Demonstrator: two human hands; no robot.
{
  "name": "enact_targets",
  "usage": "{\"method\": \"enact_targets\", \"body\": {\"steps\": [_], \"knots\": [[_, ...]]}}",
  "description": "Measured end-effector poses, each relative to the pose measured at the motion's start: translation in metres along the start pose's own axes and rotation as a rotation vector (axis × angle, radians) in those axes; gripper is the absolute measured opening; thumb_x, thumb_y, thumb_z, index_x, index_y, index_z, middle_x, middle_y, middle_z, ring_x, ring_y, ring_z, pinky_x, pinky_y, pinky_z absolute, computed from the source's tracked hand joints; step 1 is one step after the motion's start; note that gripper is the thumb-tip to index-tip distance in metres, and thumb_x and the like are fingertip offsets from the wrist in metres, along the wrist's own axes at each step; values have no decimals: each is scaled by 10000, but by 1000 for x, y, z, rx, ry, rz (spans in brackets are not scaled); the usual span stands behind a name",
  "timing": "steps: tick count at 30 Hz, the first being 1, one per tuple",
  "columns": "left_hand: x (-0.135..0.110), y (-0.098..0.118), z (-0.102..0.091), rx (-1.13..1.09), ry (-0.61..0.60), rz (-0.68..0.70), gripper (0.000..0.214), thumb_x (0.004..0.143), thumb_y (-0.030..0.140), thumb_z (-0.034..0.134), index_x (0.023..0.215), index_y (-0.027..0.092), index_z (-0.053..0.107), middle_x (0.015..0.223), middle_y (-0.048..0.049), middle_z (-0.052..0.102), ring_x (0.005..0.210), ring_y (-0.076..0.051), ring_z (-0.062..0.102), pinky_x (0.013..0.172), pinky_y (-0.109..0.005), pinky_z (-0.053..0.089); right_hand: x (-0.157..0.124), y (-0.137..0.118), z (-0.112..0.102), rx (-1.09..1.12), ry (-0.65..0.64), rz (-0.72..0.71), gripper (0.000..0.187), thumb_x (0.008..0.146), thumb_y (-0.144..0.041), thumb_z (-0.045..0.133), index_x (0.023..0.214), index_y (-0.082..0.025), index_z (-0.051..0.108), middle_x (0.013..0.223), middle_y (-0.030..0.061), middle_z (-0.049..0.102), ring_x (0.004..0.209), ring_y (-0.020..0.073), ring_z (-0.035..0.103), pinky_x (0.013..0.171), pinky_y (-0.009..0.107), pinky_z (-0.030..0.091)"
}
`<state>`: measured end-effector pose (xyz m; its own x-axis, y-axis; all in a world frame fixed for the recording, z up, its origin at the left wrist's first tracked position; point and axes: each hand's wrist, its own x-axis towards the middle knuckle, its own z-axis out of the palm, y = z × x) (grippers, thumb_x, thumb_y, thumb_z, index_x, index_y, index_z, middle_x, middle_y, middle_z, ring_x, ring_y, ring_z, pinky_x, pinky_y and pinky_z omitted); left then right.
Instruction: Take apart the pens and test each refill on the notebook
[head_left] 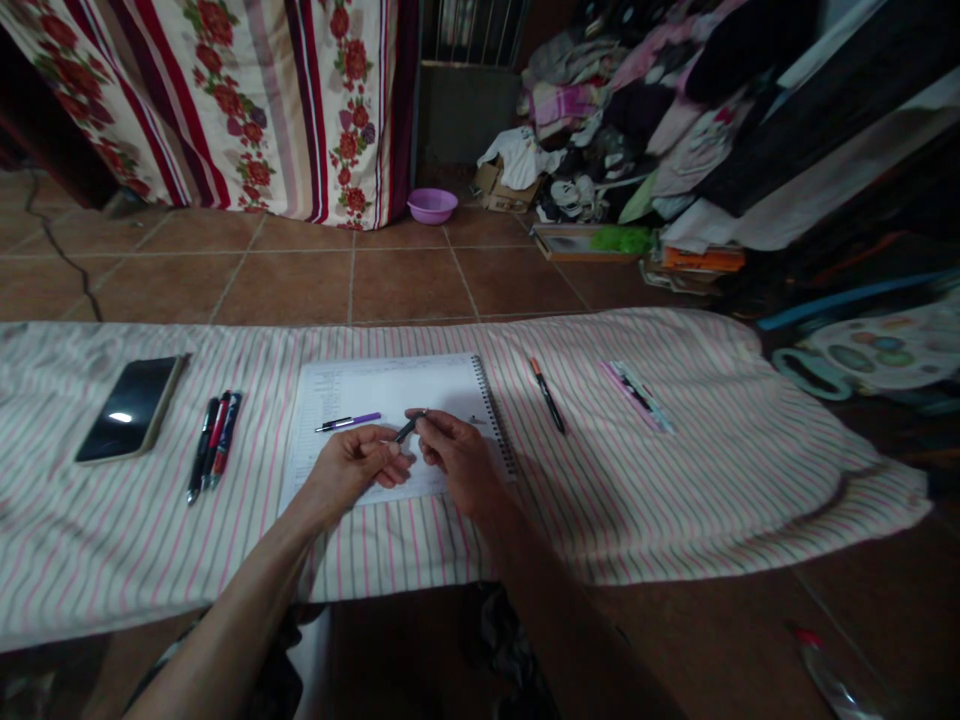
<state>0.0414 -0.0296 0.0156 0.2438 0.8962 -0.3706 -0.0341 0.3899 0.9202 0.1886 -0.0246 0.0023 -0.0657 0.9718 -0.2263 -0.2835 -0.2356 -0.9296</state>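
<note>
Over the notebook, a short dark pen (407, 429) is held between my two hands, slanting up to the right. My left hand (364, 462) is closed, its fingertips on the pen's lower end. Pinched by the upper end, the pen is also in my right hand (457, 450); part of it is hidden by the fingers. Beneath both hands the spiral notebook (405, 380) lies open, black coil on its right side. On the page, beside my left hand, rests a purple and black pen (349, 422).
A phone (131, 408) and several pens (214, 440) lie to the left on the striped cloth (615, 510). To the right are an orange and black pen (547, 395) and a group of pastel pens (637, 397). A purple basin (432, 207) stands on the floor beyond.
</note>
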Motion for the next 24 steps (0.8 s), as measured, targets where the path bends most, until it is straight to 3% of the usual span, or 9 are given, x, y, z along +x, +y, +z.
{"method": "enact_targets", "body": {"steps": [24], "knots": [[2,-7,0,36,26,11,323,664,427,672,758,124,615,682,-76,696,571,-152,626,537,-258,459,-1,-3,1,-38,107,-3,260,670,-354,658,851,-174,707,552,-39,513,502,69,422,480,207,320]]}}
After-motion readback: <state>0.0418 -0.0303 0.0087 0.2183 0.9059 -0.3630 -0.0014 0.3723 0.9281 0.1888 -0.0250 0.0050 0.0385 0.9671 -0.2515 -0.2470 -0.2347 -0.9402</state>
